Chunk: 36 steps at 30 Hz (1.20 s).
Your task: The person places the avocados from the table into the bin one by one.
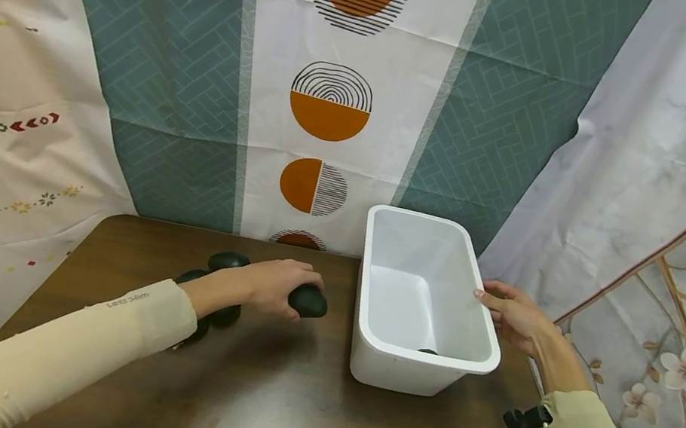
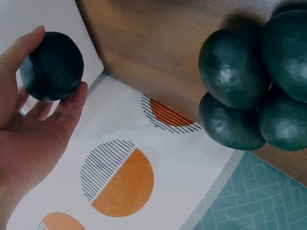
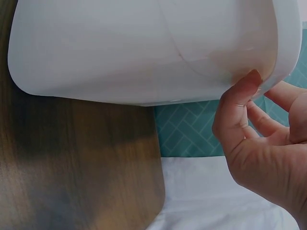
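Note:
My left hand (image 1: 277, 288) grips a dark green avocado (image 1: 308, 301) just above the table, left of the white bin (image 1: 421, 355). In the left wrist view, thumb and fingers curl round the sides of this avocado (image 2: 53, 66). Behind that wrist, several more avocados (image 1: 229, 260) lie in a cluster, and the left wrist view shows them bunched together (image 2: 234, 69). On the bin's right side my right hand (image 1: 520, 322) pinches the rim, its thumb bent over the edge (image 3: 242, 91). A sliver of something dark shows inside the bin by the near wall, mostly hidden.
The brown wooden table (image 1: 279, 417) ends at a patterned cloth (image 1: 340, 37) hanging behind it. Other printed cloths hang along the left (image 1: 3, 108) and the right (image 1: 672, 264). A black wrist device (image 1: 527, 421) sits at the right sleeve.

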Motion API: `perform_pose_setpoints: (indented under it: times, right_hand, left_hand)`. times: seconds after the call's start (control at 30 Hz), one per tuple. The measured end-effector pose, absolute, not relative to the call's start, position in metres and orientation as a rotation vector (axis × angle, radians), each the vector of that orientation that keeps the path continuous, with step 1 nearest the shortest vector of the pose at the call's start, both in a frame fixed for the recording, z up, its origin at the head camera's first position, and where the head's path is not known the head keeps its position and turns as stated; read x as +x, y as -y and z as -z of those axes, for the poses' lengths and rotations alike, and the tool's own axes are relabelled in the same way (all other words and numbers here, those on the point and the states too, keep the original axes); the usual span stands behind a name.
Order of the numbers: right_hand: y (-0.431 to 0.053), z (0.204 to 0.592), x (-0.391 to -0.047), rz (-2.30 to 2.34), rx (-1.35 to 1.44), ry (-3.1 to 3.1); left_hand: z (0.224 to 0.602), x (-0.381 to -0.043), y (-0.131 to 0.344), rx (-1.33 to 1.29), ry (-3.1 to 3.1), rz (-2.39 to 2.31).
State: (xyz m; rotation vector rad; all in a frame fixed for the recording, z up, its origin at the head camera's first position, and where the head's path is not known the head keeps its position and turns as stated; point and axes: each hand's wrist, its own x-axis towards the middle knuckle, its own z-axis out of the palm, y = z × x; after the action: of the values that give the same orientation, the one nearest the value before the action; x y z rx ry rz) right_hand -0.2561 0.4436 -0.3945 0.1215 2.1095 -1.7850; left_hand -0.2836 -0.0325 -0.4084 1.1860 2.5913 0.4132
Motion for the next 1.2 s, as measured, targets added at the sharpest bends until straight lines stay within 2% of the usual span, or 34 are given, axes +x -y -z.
perform_pose_setpoints:
  times: [0.6, 1.2]
  right_hand:
    - [-0.444, 0.396, -0.255, 1.796, 0.105, -2.116]
    - [-0.444, 0.397, -0.255, 1.788, 0.113, -2.117]
  left_hand:
    - [0.385, -0.283, 0.025, 1.192, -2.629, -0.485]
    - [0.358, -0.292, 0.025, 1.342, -2.679, -0.458]
